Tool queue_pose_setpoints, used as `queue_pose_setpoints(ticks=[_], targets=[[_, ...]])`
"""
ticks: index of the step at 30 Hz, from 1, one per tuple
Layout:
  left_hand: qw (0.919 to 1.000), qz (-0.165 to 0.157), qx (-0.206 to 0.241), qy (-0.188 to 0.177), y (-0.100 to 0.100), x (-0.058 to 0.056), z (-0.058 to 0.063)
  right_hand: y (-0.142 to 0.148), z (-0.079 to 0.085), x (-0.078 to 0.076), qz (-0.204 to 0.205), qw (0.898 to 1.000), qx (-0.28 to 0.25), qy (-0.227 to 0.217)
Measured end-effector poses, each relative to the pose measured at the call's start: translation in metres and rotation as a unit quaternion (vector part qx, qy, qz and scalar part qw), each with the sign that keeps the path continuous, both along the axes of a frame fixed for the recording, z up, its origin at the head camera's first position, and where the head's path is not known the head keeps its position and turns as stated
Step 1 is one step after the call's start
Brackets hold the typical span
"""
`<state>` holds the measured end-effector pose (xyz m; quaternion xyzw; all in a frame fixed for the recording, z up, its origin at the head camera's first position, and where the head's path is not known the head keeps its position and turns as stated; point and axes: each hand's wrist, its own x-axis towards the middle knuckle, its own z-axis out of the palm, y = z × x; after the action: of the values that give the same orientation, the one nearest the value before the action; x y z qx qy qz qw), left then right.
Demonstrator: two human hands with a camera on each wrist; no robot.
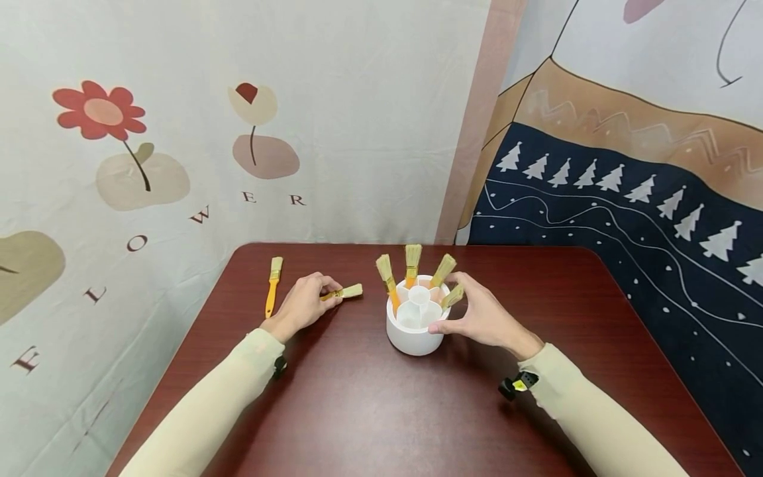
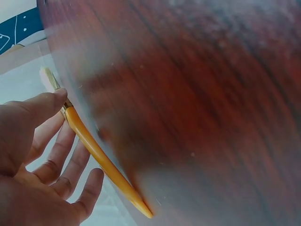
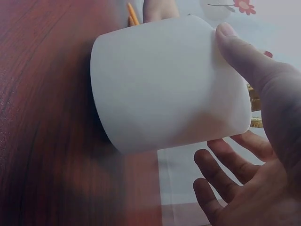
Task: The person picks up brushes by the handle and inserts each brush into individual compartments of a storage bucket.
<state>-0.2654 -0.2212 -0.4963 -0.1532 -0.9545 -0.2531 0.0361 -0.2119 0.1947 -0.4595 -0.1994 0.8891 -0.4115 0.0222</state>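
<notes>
Left of the white round compartment holder (image 1: 415, 341), my left hand (image 1: 304, 301) pinches a paintbrush (image 1: 352, 291) near its metal band, thumb against fingers. Its orange handle (image 2: 101, 155) slants down to the tabletop in the left wrist view, and its pale bristles point away to the right in the head view. My right hand (image 1: 485, 315) grips the holder at its right side, thumb on the near rim and fingers round the back. Several paintbrushes (image 1: 412, 258) stand bristles up in the holder's outer compartments, leaning outward. In the right wrist view the holder's smooth wall (image 3: 160, 84) hides most of them.
Another paintbrush (image 1: 273, 285) with a yellow-orange handle lies on the dark red-brown table (image 1: 369, 411), left of my left hand. Printed cloths (image 1: 369, 132) hang behind the table and along its right side.
</notes>
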Motion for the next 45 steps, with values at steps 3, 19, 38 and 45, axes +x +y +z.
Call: queue_pose_setpoints(ticks=[3, 19, 38, 45], targets=[[1.0000, 0.003, 0.001, 0.005, 0.000, 0.001, 0.001, -0.001, 0.001, 0.001, -0.003, 1.000, -0.004, -0.001], [0.9970, 0.043, 0.050, 0.039, 0.009, 0.010, 0.007, -0.008, 0.001, 0.009, -0.022, 0.999, 0.007, 0.038], [0.9852, 0.074, 0.114, 0.105, 0.033, 0.026, 0.022, -0.016, -0.012, 0.012, -0.040, 0.995, -0.017, 0.089], [0.9775, 0.068, 0.148, 0.134, 0.044, 0.034, 0.029, -0.021, -0.006, 0.020, -0.066, 0.995, 0.016, 0.077]])
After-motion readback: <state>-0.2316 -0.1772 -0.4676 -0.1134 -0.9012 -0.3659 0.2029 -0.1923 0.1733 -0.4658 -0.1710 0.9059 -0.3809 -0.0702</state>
